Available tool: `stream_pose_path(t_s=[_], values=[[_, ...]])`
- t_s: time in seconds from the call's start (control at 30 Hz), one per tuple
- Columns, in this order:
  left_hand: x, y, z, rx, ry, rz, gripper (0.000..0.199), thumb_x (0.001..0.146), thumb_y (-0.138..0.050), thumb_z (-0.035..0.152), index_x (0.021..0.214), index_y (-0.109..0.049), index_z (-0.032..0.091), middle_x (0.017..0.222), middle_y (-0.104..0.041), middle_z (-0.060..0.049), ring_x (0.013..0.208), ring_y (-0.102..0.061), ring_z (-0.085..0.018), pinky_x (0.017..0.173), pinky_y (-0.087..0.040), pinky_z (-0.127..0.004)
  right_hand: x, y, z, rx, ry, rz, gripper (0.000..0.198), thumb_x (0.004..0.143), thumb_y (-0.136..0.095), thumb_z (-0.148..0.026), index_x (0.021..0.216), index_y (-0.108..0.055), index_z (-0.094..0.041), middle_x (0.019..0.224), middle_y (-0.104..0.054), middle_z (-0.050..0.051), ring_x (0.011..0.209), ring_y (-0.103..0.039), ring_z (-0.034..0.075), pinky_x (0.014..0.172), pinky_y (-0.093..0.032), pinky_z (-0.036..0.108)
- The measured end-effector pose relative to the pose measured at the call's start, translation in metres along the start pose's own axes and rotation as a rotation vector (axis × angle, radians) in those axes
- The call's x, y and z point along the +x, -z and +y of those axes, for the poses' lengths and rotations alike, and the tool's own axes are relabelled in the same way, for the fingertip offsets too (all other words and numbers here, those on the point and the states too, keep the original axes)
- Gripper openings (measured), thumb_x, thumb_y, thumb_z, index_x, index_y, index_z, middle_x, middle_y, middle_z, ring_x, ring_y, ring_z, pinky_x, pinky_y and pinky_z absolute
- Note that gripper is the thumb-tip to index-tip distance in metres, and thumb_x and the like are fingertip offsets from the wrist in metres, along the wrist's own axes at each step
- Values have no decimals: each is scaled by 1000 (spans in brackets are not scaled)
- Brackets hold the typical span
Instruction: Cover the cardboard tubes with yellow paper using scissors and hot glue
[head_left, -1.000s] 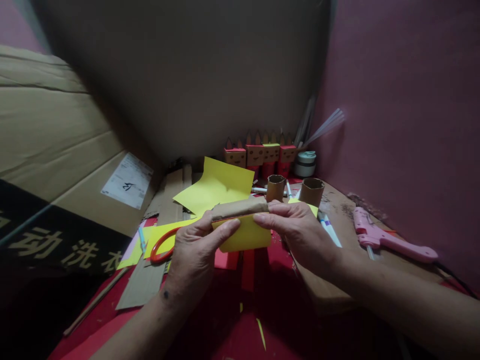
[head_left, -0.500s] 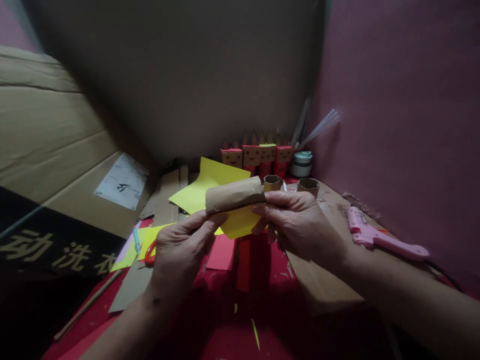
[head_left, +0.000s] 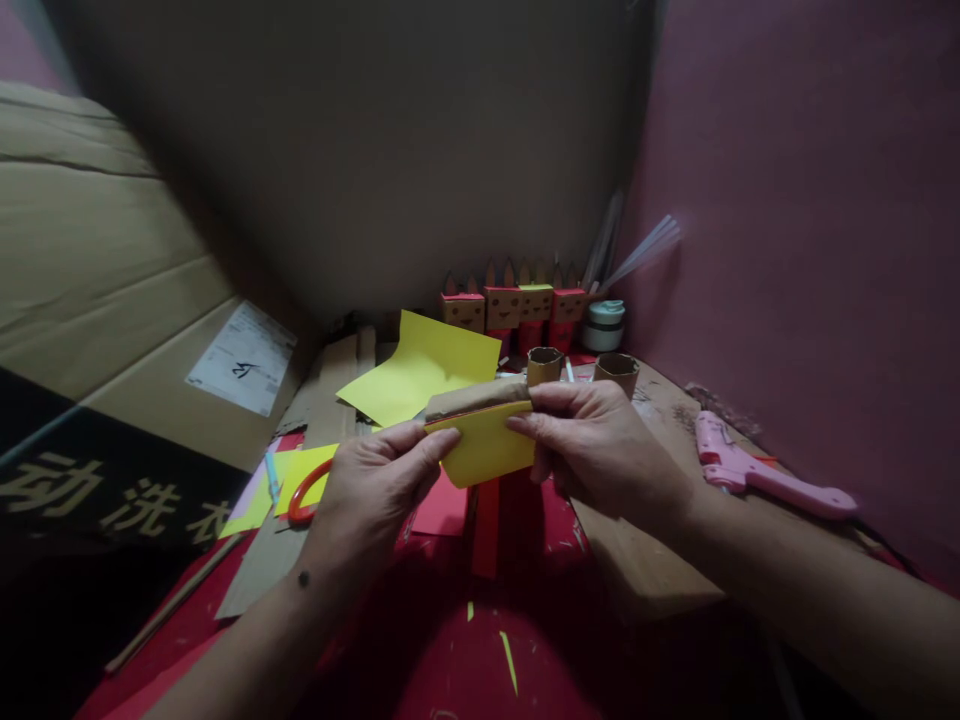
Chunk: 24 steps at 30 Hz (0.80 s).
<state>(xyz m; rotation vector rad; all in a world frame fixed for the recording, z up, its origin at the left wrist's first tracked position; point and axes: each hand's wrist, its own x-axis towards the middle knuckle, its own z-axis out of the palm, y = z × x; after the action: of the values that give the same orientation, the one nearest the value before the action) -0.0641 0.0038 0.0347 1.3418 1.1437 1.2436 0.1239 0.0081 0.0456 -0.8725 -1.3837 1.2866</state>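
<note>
Both my hands pinch a cardboard tube wrapped in yellow paper.

My left hand (head_left: pixel 367 490) clamps the tube (head_left: pixel 476 398) and paper (head_left: pixel 487 445) at the left end, my right hand (head_left: pixel 600 445) at the right, held above the red table (head_left: pixel 450 650). Scissors (head_left: pixel 304 495) lie left; a glue gun (head_left: pixel 750 470) lies right.

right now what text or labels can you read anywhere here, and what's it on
"动洗衣": pale characters on the black band of the cardboard box; the last is cut off by shadow.
White label on the same box: one handwritten mark, too blurred to read.
Nothing legible on the yellow paper or the pink glue gun.
</note>
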Motion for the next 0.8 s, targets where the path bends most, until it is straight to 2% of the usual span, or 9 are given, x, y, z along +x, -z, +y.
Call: stream_pose_path(t_s=[0.07,0.1,0.17,0.23,0.4,0.47,0.53,0.7,0.8], values=[[2,0,-2,56,-89,-28,11,72,-75,28,77,-77,19,67,-68,0,69,-61,-12,66,-50,-20,2,0,-1,13,-6,32,15,80,-67,-21,90,-76,-16,36,-50,-8,26,-39,4,26,-27,13],[3,0,-3,79,-129,-38,13,72,-75,27,83,-78,21,80,-72,-1,84,-63,-16,78,-50,-23,2,0,-2,24,-12,44,14,80,-66,-21,89,-76,-15,35,-48,-8,26,-36,4,25,-25,14],[4,-1,-3,95,-178,-35,15,73,-74,27,87,-79,23,94,-72,-3,101,-60,-21,89,-48,-27,4,1,-2,68,-29,36,14,79,-67,-20,90,-76,-16,35,-48,-8,28,-35,4,27,-25,14],[4,-2,-2,65,-181,-19,16,72,-74,26,86,-79,23,97,-71,-4,103,-60,-23,88,-49,-29,4,1,0,131,-34,-6,17,75,-71,-18,92,-77,-17,40,-51,-7,35,-41,5,31,-30,14],[2,-3,5,21,-125,18,15,66,-78,23,81,-80,21,87,-70,-5,90,-61,-22,79,-52,-27,4,2,7,177,-60,-78,20,68,-78,-20,88,-79,-18,58,-64,-2,53,-52,7,43,-42,15],[3,-3,4,-18,-112,-1,17,66,-78,23,82,-80,20,92,-70,-5,90,-61,-21,78,-52,-27,4,3,10,181,-38,-82,21,68,-79,-22,89,-79,-19,71,-70,2,67,-60,11,57,-51,19],[5,-2,2,-56,-98,-33,19,67,-78,24,85,-80,20,102,-70,-6,95,-61,-22,81,-51,-27,4,3,11,182,-12,-78,21,68,-79,-24,89,-79,-20,79,-71,3,79,-63,15,70,-54,25],[8,-1,-5,14,-166,-61,20,69,-77,25,88,-79,21,102,-68,-6,106,-58,-25,88,-48,-29,2,3,13,131,-4,-10,21,69,-79,-26,89,-79,-20,57,-63,0,83,-64,19,72,-55,29],[7,0,-6,-35,-155,-66,20,70,-76,23,91,-79,21,104,-68,-6,109,-58,-25,89,-49,-28,3,3,15,116,43,-34,21,69,-79,-25,90,-79,-21,65,-67,0,79,-64,16,73,-55,29]])
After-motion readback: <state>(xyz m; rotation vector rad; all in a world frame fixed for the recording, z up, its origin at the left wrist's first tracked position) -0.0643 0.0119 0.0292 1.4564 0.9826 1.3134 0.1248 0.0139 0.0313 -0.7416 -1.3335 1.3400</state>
